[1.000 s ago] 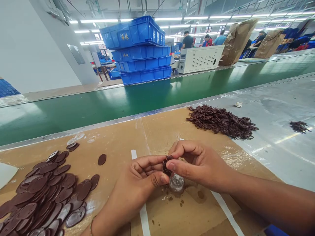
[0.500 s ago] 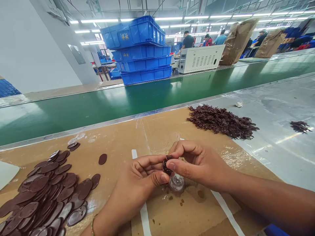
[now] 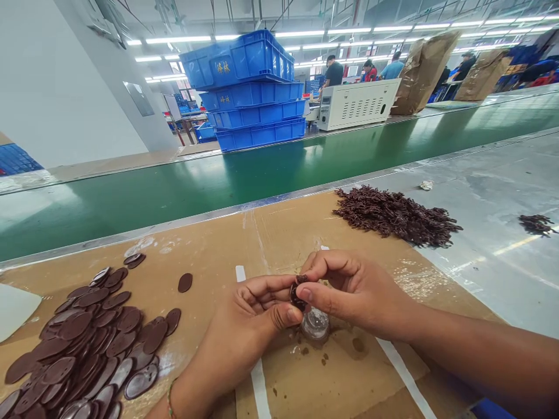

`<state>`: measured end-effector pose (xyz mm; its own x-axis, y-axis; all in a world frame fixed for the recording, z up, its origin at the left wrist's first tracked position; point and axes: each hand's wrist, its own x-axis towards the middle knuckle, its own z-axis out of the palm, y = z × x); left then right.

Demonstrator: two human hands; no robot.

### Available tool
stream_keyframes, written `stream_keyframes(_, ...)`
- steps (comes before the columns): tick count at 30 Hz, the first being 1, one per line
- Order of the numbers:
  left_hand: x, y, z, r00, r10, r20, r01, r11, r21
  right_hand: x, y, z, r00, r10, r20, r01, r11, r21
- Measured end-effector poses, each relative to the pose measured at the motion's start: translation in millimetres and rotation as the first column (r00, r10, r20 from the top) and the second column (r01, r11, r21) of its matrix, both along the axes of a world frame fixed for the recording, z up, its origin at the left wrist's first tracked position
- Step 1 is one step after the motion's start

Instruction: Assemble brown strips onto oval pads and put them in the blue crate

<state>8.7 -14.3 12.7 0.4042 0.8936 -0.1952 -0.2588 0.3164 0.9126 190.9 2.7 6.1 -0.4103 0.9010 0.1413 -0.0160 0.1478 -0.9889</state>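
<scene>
Between thumb and fingers, my left hand grips a dark brown oval disc, held edge-on. My right hand is closed in a pinch at the disc's upper end, on a small dark brown branched piece; the fingertips partly cover it. Just below the fingers a small clear round container stands on the cardboard. To the left lies a heap of similar brown oval discs, with one loose disc apart from it. A pile of thin dark branched pieces lies beyond my right hand.
A green conveyor belt runs across behind the cardboard. On its far side are stacked blue crates, a white machine box and brown paper-wrapped bundles. Several people work in the background. A smaller dark cluster lies far right.
The whole view has shifted very slightly. Both hands keep nearly the same hold on the disc and the small piece.
</scene>
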Motion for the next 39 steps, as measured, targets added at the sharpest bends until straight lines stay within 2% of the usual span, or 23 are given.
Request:
stream_keyframes(6, -2.0, -0.7, -3.0, 1.0, -0.014, -0.012, 0.015, 0.999, 0.036, -0.8, -0.3, -0.1, 1.0, -0.001, -0.004, 0.001, 1.0, -0.001)
stream_keyframes(39, -1.2, 0.2, -7.3, 0.999, 0.033, -0.021, -0.033, 0.999, -0.002, -3.9, -1.7, -1.1, 1.0, -0.021, -0.013, 0.02, 0.998, -0.06)
